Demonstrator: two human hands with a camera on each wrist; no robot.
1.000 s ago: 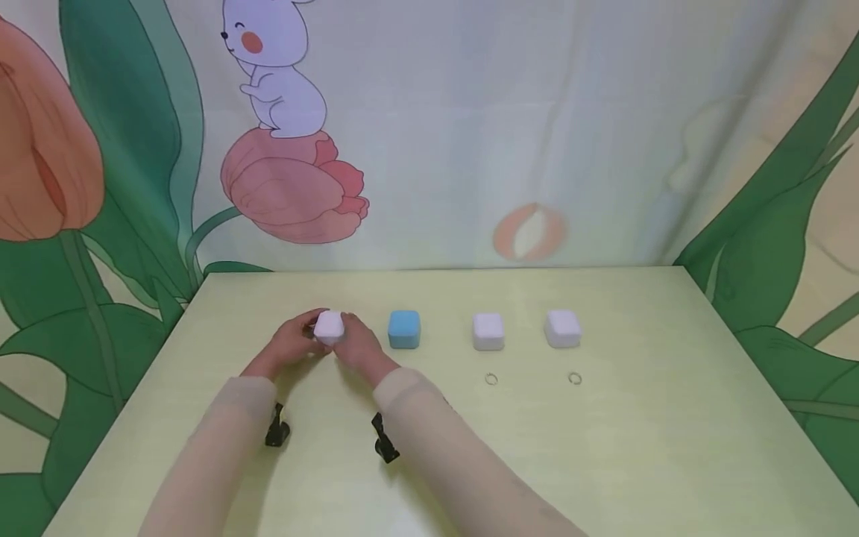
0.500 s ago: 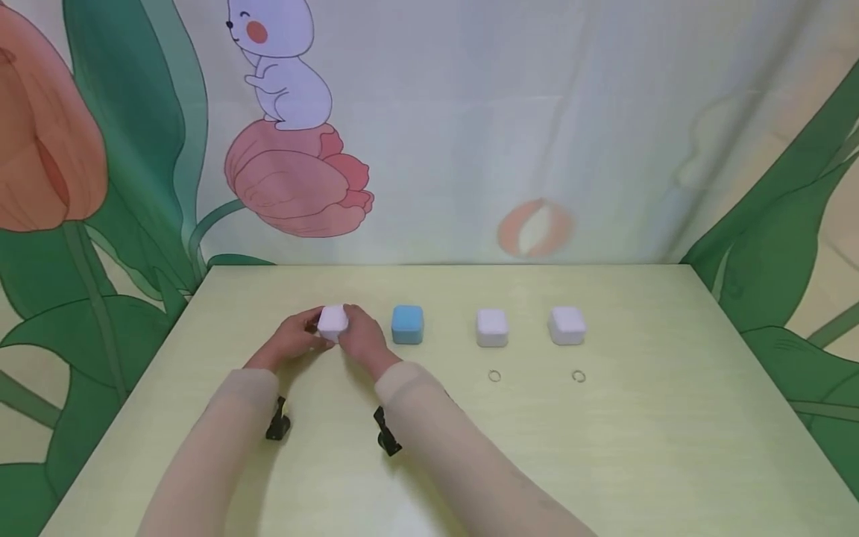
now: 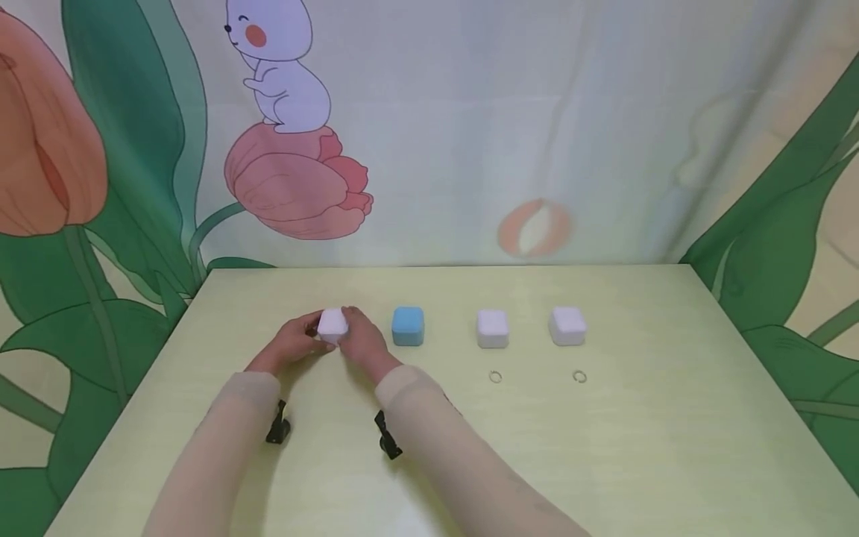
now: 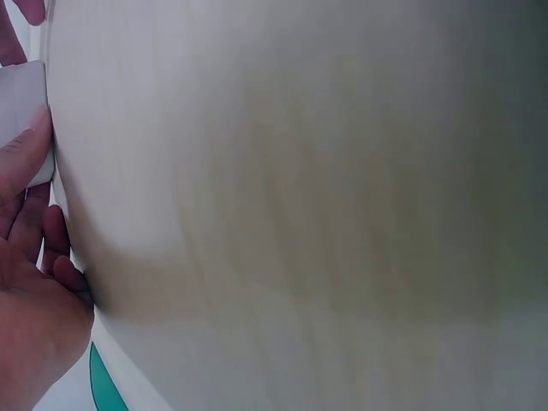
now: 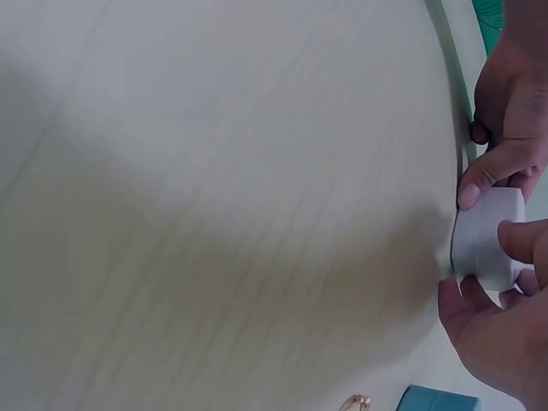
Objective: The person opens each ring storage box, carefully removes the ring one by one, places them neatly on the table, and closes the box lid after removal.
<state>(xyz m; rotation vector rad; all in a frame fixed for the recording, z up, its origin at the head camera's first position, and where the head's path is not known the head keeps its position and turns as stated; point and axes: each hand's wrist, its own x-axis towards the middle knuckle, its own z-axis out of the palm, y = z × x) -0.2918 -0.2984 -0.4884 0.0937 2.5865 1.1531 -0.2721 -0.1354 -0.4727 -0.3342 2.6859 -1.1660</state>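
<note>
A small white box with rounded corners (image 3: 332,326) is held between both hands at the left of the table. My left hand (image 3: 292,343) grips its left side, with the thumb pressed on the near face in the left wrist view. Against the right side lies my right hand (image 3: 365,341), its thumb on the box and its fingers curled around the edge in the right wrist view. A thin seam runs around the white box (image 5: 486,235). Beside the left hand in that view is a small dark ring-like shape (image 5: 479,133), too blurred to make out.
To the right stand a blue box (image 3: 408,327) and two more white boxes, one nearer (image 3: 493,329) and one farther right (image 3: 567,326). A thin ring (image 3: 495,377) and another ring (image 3: 580,377) lie before them. A gold-coloured ring (image 5: 355,402) lies near the blue box.
The head view has shifted slightly. My right hand has moved a little farther over the white box's edge; both hands still hold it at the same spot.
</note>
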